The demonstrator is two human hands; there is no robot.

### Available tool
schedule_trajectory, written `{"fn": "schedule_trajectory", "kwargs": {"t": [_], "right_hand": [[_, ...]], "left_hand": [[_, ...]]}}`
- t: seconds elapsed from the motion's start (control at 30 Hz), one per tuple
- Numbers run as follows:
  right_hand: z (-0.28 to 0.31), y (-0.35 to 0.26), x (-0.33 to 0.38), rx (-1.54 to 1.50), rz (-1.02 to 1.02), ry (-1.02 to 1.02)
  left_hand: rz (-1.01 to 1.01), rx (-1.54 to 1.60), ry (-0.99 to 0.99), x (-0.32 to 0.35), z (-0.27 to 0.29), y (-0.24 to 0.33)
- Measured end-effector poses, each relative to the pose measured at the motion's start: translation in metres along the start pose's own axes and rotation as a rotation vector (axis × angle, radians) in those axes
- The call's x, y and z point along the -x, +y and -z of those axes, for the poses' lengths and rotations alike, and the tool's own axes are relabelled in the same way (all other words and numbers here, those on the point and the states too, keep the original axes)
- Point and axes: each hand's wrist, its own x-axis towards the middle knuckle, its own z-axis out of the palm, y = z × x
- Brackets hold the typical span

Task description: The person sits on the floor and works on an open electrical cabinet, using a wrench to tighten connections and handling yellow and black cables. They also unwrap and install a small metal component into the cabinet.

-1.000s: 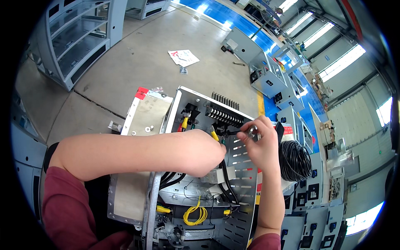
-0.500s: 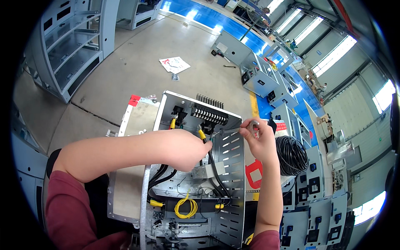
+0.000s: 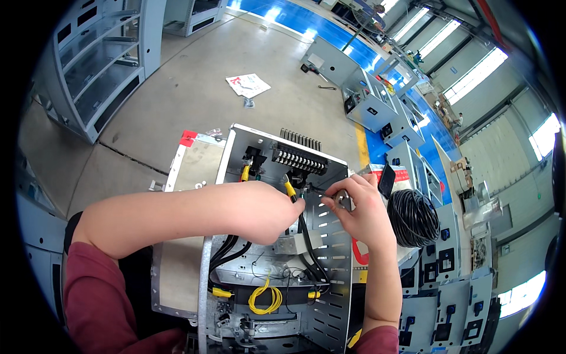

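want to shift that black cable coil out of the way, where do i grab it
Grip the black cable coil by its near left rim, coming from above with the right hand, which is beside it. It lies flat as a ring with an open centre, so fingers can hook through.

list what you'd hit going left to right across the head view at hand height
maroon sleeve → left hand → yellow-tipped black cable → right hand → black cable coil → grey cabinets
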Motion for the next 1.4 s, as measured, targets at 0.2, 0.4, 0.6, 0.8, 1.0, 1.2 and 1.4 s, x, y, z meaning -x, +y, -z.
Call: {"fn": "schedule_trajectory", "kwargs": {"t": [0.2, 0.4, 0.6, 0.8, 1.0, 1.2, 1.4], "right_hand": [[0.001, -0.002, 0.002, 0.101, 0.0, -0.037], [0.003, -0.011, 0.003, 0.158, 0.04, -0.037], [0.001, -0.012, 0.0, 0.209, 0.144, -0.312], [-0.009, -0.024, -0.015, 0.403, 0.247, -0.549], [-0.012, -0.019, -0.014, 0.429, 0.349, -0.57], [-0.005, -0.024, -0.015, 0.334, 0.346, -0.541], [-0.002, -0.027, -0.018, 0.333, 0.357, -0.569]], "left_hand": [[-0.029, -0.004, 0.006, 0.002, 0.002, 0.0], [-0.04, -0.004, 0.028, 0.003, -0.001, -0.002], [-0.013, 0.012, 0.001, 0.003, 0.002, 0.0], [-0.033, 0.006, 0.022, 0.002, -0.003, -0.005], [-0.046, 0.013, 0.029, 0.001, -0.007, -0.007], [-0.061, 0.024, 0.041, 0.0, -0.01, -0.009], [-0.057, 0.013, 0.028, -0.001, -0.01, -0.011]]}}
